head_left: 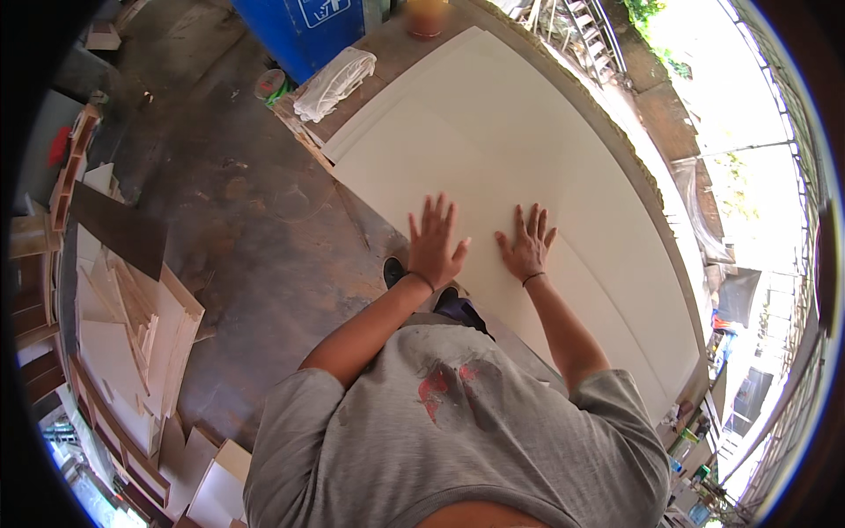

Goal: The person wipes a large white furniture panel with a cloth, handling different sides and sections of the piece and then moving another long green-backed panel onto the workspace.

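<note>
A large off-white flat panel (475,123) lies across a workbench in front of me, and a seam or sheet edge runs along its right part. My left hand (434,239) is at the panel's near edge, palm down with fingers spread. Farther right, my right hand (527,245) rests flat on the panel, its fingers apart. Neither hand holds anything. Each wrist wears a thin dark band. Whether the left palm presses on the surface or hovers just over it, I cannot tell.
A crumpled white plastic bag (336,84) lies on the bench's far left corner, near a blue bin (304,35). An orange-brown container (426,18) stands at the far end. Cut boards (145,326) lean in a stack on the left. Small bottles (687,453) crowd the lower right.
</note>
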A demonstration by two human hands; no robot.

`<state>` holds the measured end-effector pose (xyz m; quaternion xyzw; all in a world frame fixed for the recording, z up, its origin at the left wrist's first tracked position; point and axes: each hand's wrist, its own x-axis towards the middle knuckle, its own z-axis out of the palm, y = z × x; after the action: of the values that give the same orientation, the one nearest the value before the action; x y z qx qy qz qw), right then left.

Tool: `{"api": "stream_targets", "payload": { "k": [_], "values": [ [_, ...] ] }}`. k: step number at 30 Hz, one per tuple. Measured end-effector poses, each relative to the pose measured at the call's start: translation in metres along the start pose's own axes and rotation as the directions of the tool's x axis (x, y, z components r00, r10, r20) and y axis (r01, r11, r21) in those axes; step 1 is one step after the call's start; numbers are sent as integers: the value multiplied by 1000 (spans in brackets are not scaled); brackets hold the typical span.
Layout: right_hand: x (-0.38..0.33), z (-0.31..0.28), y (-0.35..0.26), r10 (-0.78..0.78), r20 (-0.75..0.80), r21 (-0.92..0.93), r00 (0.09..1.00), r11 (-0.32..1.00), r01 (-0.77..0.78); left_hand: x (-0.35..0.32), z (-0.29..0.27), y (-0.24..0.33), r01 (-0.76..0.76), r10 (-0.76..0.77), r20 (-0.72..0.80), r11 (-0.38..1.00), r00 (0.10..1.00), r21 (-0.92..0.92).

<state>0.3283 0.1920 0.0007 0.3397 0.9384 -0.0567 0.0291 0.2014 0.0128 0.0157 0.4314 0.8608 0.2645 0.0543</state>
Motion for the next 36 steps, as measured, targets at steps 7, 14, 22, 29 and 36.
{"api": "stream_targets", "payload": {
  "k": [7, 14, 22, 29, 36],
  "values": [
    [0, -8, -5, 11, 13, 39, 1000, 999, -12, 35, 28, 3, -25, -52, 203, 932, 978, 361],
    [11, -5, 12, -20, -39, 163, 999, 986, 26, 58, 37, 0, -61, -41, 242, 914, 969, 401],
    [-93, -3, 16, -294, 68, 219, 953, 937, 273, -78, 37, -5, 90, -82, -62, 987, 995, 133],
    [-106, -8, -6, -485, 13, 345, 875, 823, 451, -417, 75, -52, 969, -926, 293, 246, 238, -11],
    [-143, -24, -92, -862, 13, 514, 507, 441, 736, -471, 0, 108, 587, -544, 757, -763, -361, -269]
  ]
}}
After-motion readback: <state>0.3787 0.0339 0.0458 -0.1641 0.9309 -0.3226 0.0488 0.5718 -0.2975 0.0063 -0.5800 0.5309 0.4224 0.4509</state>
